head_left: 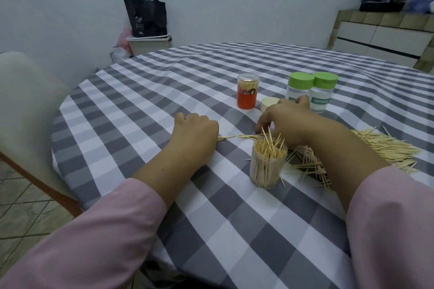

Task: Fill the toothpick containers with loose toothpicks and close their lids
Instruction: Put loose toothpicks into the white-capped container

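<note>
Your sleeves [387, 218] nearest; clear container [267, 166] nearly full, lidless; right hand [291, 119] curled over loose toothpicks [385, 145], hold unclear; left hand [195, 129] fisted, apparently empty; next: gather strays, cap with lid [270, 103] just beyond your right fingers

Two forearms in long pale pink sleeves [98, 237]. Each loose cuff ends just behind the wrist. The left hand [196, 128] and right hand [287, 119] are bare.

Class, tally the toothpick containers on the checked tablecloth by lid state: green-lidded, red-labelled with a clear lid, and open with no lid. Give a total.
Green-lidded containers: 2
Red-labelled container with clear lid: 1
Open clear container, no lid: 1
Total: 4
</note>
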